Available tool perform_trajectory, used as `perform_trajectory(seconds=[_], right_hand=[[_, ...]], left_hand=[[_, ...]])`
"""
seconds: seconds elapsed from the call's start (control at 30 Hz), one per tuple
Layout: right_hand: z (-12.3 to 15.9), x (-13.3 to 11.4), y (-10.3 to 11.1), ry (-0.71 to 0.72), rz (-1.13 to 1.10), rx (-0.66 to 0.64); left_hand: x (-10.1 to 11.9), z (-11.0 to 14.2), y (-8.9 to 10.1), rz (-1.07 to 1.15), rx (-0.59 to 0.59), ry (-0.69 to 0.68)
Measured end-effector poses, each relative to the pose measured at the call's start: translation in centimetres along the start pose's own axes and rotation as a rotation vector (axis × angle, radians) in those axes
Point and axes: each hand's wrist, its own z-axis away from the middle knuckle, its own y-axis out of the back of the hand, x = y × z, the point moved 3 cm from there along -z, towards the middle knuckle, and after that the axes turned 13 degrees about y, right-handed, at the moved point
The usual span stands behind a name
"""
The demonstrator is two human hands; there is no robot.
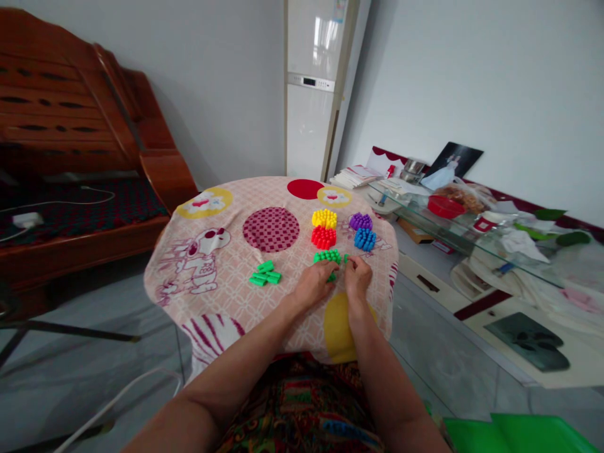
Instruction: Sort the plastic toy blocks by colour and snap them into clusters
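Note:
My left hand (312, 284) is over the table with its fingers curled together against a bit of green plastic, partly hidden under the fingertips. Just beyond those fingers sits a green knobbly cluster (327, 256) of small plastic pieces. Close on its right, my right hand (358, 277) pinches a small green plastic piece (346, 258) between thumb and finger. Farther back are similar clusters: red (323, 238), yellow (324, 218), blue (365, 239) and purple (361, 221). Several loose green sticks (265, 274) lie in a small heap left of my hands.
A patterned cloth covers the round table (274, 189). To the right, a glass-topped cabinet (509, 258) carries papers, a red lid (446, 206) and bags. A wooden bench (70, 151) stands at left, and a tall white appliance (309, 119) behind the table.

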Motion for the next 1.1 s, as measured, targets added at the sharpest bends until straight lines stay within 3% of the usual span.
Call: perform_trajectory(seconds=[0.3, 0.57, 0.93, 1.1], right_hand=[[-0.1, 0.2, 0.0, -0.009, -0.05, 0.045], [-0.2, 0.5, -0.2, -0.013, -0.055, 0.022], [-0.1, 0.4, -0.2, -0.022, -0.039, 0.021], [0.0, 0.3, 0.0, -0.019, -0.039, 0.02]], left_hand=[[-1.6, 0.4, -0.9, 0.089, 0.072, -0.027], [-0.8, -1.0, -0.1, -0.012, 0.239, 0.038], [-1.1, -1.5, -0.8, 0.06, 0.24, 0.112], [-1.0, -0.8, 0.4, 0.046, 0.265, 0.143]])
